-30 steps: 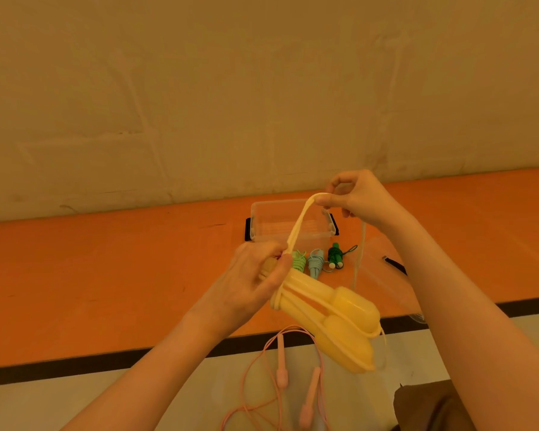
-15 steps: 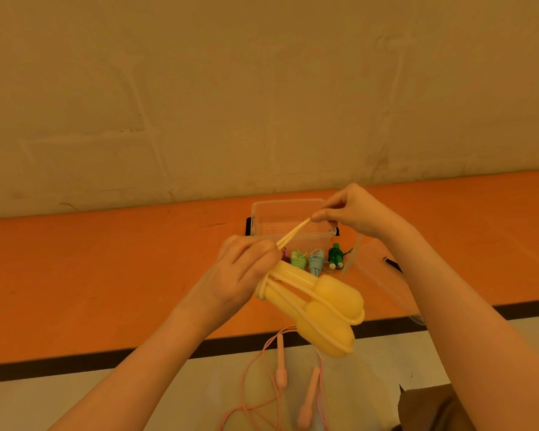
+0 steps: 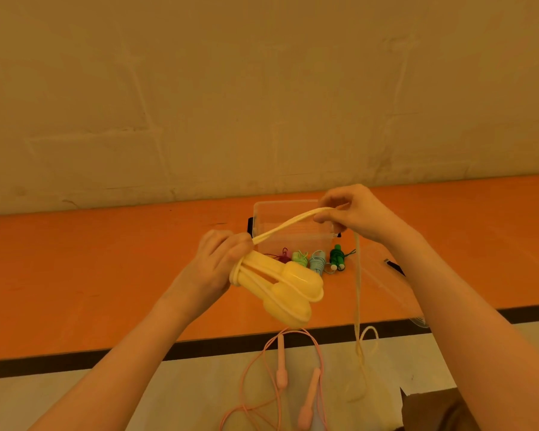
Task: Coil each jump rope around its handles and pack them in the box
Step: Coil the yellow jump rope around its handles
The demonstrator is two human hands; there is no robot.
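Orange floor below — left hand [image 3: 217,262] grips yellow handles [image 3: 288,286]; right hand [image 3: 352,213] pinches rope [image 3: 288,224].

A clear plastic box [image 3: 288,222] is seen on the orange floor [image 3: 91,275] near the wall. Just in front of the box, four small coiled jump ropes [image 3: 316,261] are lined up. Nearer, a pink jump rope [image 3: 280,368] is spread loose across the pale floor strip [image 3: 199,387].
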